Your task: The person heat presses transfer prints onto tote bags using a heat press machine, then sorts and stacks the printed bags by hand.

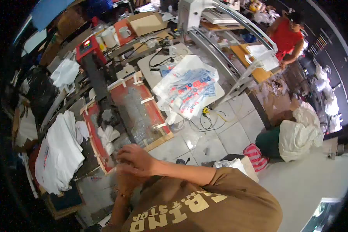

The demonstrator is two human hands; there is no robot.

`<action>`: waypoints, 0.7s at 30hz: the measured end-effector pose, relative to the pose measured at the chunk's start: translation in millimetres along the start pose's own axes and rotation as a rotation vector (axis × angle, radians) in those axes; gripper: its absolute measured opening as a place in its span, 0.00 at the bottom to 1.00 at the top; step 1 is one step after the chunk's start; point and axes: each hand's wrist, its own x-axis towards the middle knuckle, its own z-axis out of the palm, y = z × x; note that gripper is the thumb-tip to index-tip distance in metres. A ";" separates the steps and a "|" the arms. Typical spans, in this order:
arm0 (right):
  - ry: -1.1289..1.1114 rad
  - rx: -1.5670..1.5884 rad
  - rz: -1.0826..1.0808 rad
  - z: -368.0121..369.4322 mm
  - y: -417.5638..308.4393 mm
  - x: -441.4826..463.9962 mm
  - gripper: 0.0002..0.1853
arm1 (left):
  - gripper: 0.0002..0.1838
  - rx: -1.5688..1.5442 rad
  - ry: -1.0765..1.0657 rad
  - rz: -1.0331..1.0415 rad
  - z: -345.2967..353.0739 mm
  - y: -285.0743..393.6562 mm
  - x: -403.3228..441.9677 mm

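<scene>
My right hand (137,157) is curled and laid over my left hand (127,178), low in the centre of the head view. The right fingers look closed, but what they hold, if anything, is hidden. My left fingers are blurred and covered by the right hand. Just beyond both hands is a wood-edged frame (167,136) with a red and grey, stained surface and strips of pale tape. A crumpled white cloth (108,138) rests at its left part, near my hands. A dark machine arm (94,73) stretches over the frame.
White printed plastic bags (191,87) lie on a pale board (149,67). White printed fabric (62,154) is heaped at left. A red control box (89,48) and mugs (123,33) stand behind. A metal-railed machine (228,50) and a person in red (288,36) are at right.
</scene>
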 end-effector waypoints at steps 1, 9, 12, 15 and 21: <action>-0.037 -0.051 -0.001 -1.5 5.7 -4.8 0.14 | 0.17 0.002 0.010 0.001 1.4 -0.8 1.0; -0.075 0.066 0.175 -4.1 -1.6 3.9 0.09 | 0.19 0.016 0.016 -0.006 -5.8 -2.3 -3.7; -0.050 0.028 0.157 -3.3 4.9 2.6 0.08 | 0.21 0.103 -0.131 0.121 -5.9 -7.1 8.2; -0.045 0.002 0.168 -4.4 -3.3 2.5 0.09 | 0.20 -0.154 -0.040 0.195 1.6 -16.1 9.5; -0.050 -0.020 0.249 -4.2 -10.1 4.4 0.12 | 0.22 -0.081 -0.305 0.043 -9.8 -27.2 5.8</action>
